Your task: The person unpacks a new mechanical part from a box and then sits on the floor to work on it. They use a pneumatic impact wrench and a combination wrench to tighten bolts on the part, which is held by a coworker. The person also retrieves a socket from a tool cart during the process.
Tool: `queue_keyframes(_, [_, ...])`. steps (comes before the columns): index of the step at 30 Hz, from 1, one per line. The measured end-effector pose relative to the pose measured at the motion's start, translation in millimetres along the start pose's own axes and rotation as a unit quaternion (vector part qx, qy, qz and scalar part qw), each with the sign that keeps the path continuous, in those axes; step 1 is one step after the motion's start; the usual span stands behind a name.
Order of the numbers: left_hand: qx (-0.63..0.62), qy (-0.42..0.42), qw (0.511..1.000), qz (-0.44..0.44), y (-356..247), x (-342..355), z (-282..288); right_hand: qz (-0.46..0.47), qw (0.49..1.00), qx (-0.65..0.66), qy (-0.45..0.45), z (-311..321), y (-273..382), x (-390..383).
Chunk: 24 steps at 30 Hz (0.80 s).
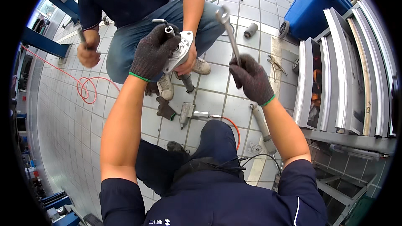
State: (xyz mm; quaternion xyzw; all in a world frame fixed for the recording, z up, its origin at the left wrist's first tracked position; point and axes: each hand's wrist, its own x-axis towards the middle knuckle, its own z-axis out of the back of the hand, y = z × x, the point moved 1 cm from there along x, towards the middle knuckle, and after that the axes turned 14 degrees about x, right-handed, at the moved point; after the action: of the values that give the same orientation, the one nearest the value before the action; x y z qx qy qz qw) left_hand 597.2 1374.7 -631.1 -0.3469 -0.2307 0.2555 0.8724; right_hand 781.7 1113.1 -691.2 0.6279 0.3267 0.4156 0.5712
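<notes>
My left hand (155, 50), in a dark knit glove, is closed around a metal shaft (168, 29) that stands up at a silver mount plate (186, 42) with holes. An L-shaped hex key (159, 20) sticks out at the shaft's top. A co-worker's hand (189, 60) supports the plate from beneath, and a dark cylindrical part (186, 83) hangs below it. My right hand (250, 77), gloved too, is closed around the handle of a combination wrench (229, 29), raised to the right of the plate and apart from it. The fingertips of my left hand are partly hidden.
The co-worker (138, 25) crouches opposite, another tool in the other hand. On the tiles lie an impact wrench (188, 113) with a red hose, loose gloves (166, 108), a socket (251, 30), pliers (276, 65) and a long grey cylinder (260, 121). Open drawers (335, 71) and a blue bin (314, 8) stand right.
</notes>
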Motion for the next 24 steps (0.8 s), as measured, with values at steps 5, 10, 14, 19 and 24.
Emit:
queue_keyframes(5, [-0.275,-0.104,0.955,-0.041,-39,5,14,0.076,0.996,0.051,0.007,-18,16,39])
queue_keyframes(10, [0.108,-0.232,0.935,-0.246,-32,18,61,0.085,0.995,0.022,0.045,-36,-1,21])
queue_keyframes(14, [0.064,-0.221,0.950,-0.210,-49,-43,72,-0.082,0.994,0.078,0.002,-40,-28,-28])
queue_keyframes(19, [-0.342,-0.044,0.932,0.114,-28,-175,54,-0.233,0.971,0.022,-0.041,-40,-52,-101])
queue_keyframes(24, [-0.265,0.025,0.951,0.156,37,-270,28,-0.285,0.934,-0.217,0.006,-14,-96,-189])
